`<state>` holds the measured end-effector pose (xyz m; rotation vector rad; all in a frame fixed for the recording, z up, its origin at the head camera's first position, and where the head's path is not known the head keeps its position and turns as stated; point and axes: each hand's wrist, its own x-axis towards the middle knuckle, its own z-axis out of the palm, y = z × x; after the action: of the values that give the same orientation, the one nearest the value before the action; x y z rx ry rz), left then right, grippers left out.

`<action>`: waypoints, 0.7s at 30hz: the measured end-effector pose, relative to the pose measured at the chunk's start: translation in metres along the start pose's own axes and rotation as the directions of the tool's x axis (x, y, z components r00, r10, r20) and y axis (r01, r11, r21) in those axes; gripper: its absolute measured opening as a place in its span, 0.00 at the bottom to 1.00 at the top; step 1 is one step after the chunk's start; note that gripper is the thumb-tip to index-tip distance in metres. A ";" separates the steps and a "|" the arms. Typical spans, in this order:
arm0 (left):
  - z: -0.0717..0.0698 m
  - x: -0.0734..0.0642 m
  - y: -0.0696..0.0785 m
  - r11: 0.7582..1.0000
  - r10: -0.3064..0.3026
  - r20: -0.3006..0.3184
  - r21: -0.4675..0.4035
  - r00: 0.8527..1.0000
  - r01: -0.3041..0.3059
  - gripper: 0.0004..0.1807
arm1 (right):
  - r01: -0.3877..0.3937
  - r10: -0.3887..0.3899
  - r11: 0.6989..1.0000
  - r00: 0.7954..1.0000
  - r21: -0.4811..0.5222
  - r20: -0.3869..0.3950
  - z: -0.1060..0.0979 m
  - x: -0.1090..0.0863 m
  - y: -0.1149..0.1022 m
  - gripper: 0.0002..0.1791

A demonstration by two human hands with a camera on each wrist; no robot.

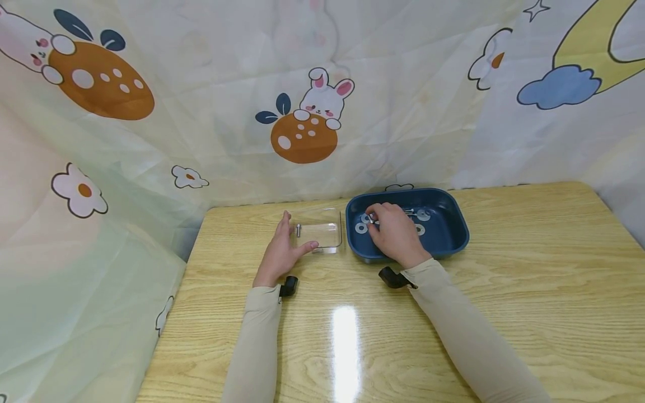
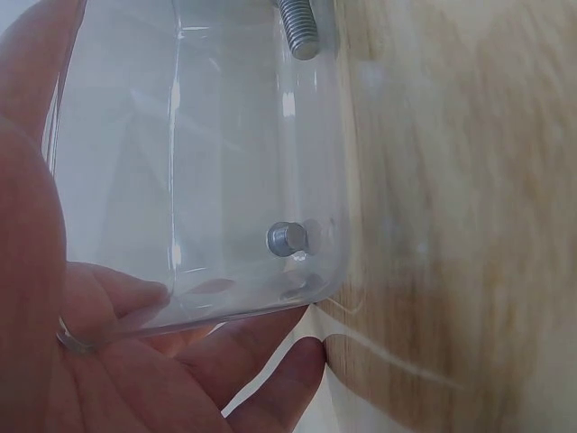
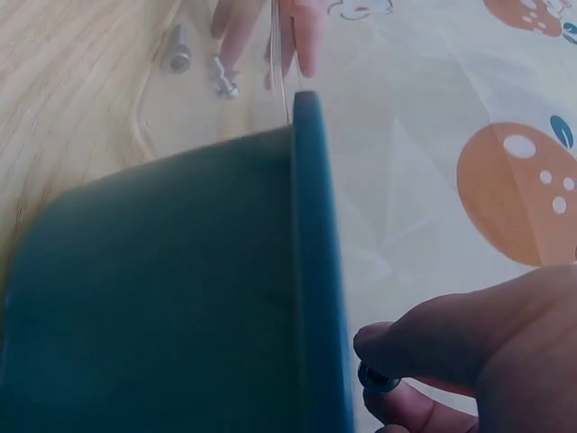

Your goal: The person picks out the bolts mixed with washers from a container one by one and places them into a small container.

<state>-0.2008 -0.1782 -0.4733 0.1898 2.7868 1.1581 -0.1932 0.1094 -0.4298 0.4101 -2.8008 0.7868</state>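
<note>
My left hand point(image 1: 282, 254) holds a clear plastic box point(image 1: 322, 237) at its left end, the thumb along the near side. In the left wrist view, fingers wrap the box's end, and a threaded bolt point(image 2: 300, 32) and another bolt point(image 2: 287, 238) lie inside. Over the dark blue tray point(image 1: 443, 232), my right hand point(image 1: 398, 232) pinches a small bolt point(image 1: 372, 218) between thumb and fingers. Its round socket head point(image 3: 379, 377) shows in the right wrist view; the hand hides its shank there. Flat washers point(image 1: 360, 228) and more bolts point(image 1: 409, 212) lie in the tray, partly covered by the hand.
Box and tray stand side by side near the back edge of a wooden table point(image 1: 529, 268). A patterned cloth point(image 1: 403, 129) hangs right behind them. The tray's raised wall point(image 3: 320, 262) stands between the right hand and the box.
</note>
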 end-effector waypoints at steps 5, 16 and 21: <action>0.000 0.000 0.001 1.000 0.000 -0.005 -0.007 1.000 0.000 0.65 | 0.019 -0.019 1.000 1.000 0.005 -0.006 0.001 0.000 -0.004 0.13; 0.000 0.000 0.000 1.000 -0.006 0.000 -0.003 1.000 0.006 0.65 | 0.018 -0.018 0.999 1.000 0.032 -0.005 0.006 0.000 -0.015 0.14; 0.000 0.000 0.000 1.000 -0.005 -0.001 -0.013 1.000 0.005 0.65 | 0.036 -0.035 0.999 0.999 0.024 -0.011 0.009 -0.001 -0.020 0.13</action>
<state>-0.2005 -0.1780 -0.4736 0.1816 2.7783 1.1753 -0.1874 0.0884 -0.4280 0.4569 -2.7687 0.8137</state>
